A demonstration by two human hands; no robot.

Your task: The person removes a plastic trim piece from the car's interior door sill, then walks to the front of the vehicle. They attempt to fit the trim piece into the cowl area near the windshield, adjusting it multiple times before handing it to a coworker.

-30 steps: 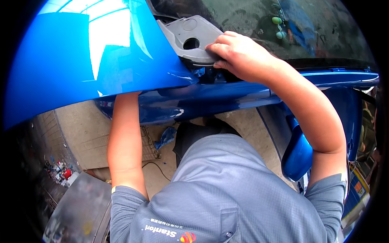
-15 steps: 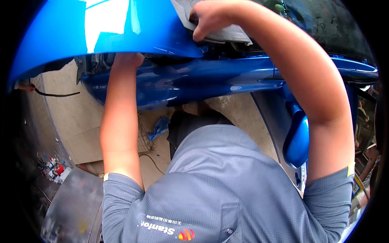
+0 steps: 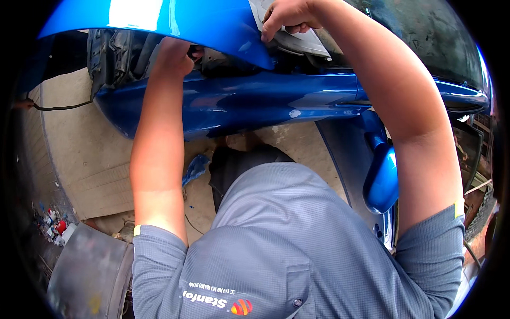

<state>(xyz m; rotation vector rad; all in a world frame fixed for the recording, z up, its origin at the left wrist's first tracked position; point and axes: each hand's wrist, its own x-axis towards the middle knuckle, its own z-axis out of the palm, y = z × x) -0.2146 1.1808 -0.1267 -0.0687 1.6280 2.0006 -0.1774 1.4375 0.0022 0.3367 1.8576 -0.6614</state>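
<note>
A raised blue car hood (image 3: 212,26) spans the top, its curved lower edge over the engine bay. My left hand (image 3: 176,56) reaches under that edge, beside dark parts inside; most of its fingers are hidden, with one fingertip showing at its right. My right hand (image 3: 289,18) is at the hood's rear corner, above a grey trim panel (image 3: 305,45) at the base of the windshield. Its fingers are curled and the thumb points down by the hood edge; what it grips, if anything, I cannot make out. Below runs the blue fender (image 3: 239,103).
A blue side mirror (image 3: 381,178) sticks out below my right forearm. The dark windshield (image 3: 419,42) lies at upper right. At the far left another person's hand (image 3: 24,105) holds a black hose (image 3: 64,108). Blue plastic (image 3: 195,169) and cardboard (image 3: 101,194) lie on the floor.
The hood edge stands higher in view, showing more of the engine bay. My right hand has shifted slightly right and its fingers have curled. The hose now reaches the car's front.
</note>
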